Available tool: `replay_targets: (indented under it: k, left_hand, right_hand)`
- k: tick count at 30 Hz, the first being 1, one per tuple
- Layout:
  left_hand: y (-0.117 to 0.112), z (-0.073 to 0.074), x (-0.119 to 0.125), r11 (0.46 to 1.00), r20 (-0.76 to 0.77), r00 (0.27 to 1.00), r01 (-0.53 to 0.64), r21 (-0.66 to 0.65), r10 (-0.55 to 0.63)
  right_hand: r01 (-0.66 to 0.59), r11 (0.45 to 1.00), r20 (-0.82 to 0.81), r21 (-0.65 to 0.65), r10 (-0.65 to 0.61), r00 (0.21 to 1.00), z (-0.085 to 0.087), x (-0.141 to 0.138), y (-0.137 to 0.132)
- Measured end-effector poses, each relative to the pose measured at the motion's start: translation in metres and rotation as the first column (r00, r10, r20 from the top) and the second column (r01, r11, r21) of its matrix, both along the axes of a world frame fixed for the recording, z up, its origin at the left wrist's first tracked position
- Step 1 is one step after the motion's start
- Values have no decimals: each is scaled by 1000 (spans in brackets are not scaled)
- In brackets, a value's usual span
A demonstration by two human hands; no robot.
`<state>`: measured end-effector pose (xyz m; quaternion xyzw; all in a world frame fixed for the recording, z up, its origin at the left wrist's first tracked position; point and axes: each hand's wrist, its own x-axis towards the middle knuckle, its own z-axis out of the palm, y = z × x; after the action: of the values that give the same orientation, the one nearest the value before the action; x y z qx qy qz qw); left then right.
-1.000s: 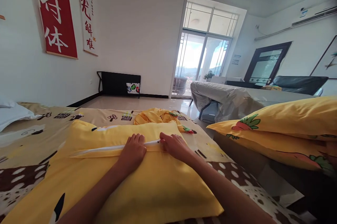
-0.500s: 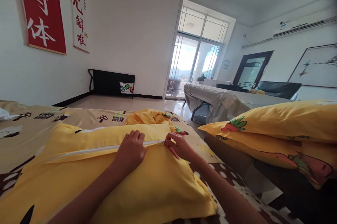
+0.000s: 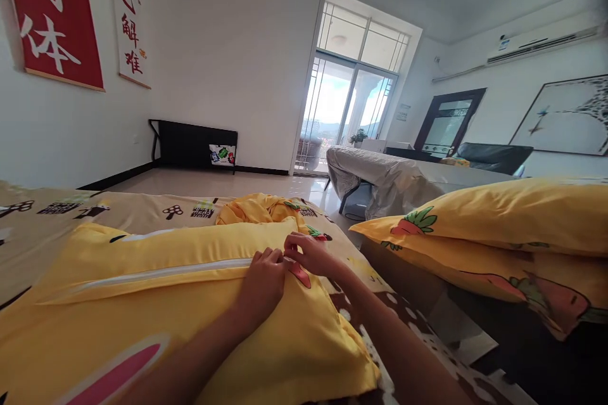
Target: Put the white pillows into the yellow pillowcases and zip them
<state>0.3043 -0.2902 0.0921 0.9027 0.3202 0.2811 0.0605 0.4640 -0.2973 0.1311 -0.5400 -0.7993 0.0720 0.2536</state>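
A yellow pillow in its pillowcase [image 3: 156,300] lies in front of me, with a long white zipper [image 3: 171,269] running across it. My left hand [image 3: 266,277] is closed on the pillowcase fabric at the zipper's right part, fingers curled. Right beside it, my right hand [image 3: 311,255] pinches at the zipper's right end; what sits between its fingertips, perhaps the pull, is too small to make out. The zipper's two edges look joined to the left of my hands. Bunched yellow cloth [image 3: 251,207] with a carrot print lies just behind the pillow.
The pillow rests on a patterned bedsheet [image 3: 156,202]. On the right, yellow pillows [image 3: 498,215] with carrot prints are stacked. Farther back stand a plastic-covered table [image 3: 394,170] and a dark armchair [image 3: 494,156]. A black folded frame [image 3: 194,146] leans by the wall.
My left hand has slid right along the zipper and now meets my right hand. The right hand stays at the zipper's right end. The view has shifted slightly.
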Motion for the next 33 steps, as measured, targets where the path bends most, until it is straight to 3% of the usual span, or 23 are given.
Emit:
replay_targets:
  k: [7,14,18,21,24,29,33]
  left_hand:
    - [0,-6,-6,996,-111,991,75,39,-70]
    - [0,-10,-6,996,-137,987,84,21,-81]
    - [-4,-5,-1,998,-278,960,49,37,-37]
    - [-6,0,0,996,-335,939,88,25,-75]
    - [-5,1,-1,990,-316,939,139,-16,-137]
    - [-5,-4,-1,990,-329,934,126,-57,-138]
    - [-4,6,-12,984,-258,949,169,-58,-178]
  right_hand:
    - [88,996,55,28,-89,994,-20,19,-5]
    - [123,992,-43,-8,-123,991,-43,33,-11]
    - [174,985,-47,19,-173,984,-40,21,-14]
    - [208,976,41,59,-210,977,-34,11,-19]
    - [270,961,157,55,-276,948,-34,7,-23]
    - [385,923,311,1,-366,877,-41,5,-22]
    - [510,858,298,-57,-472,829,-31,5,-22]
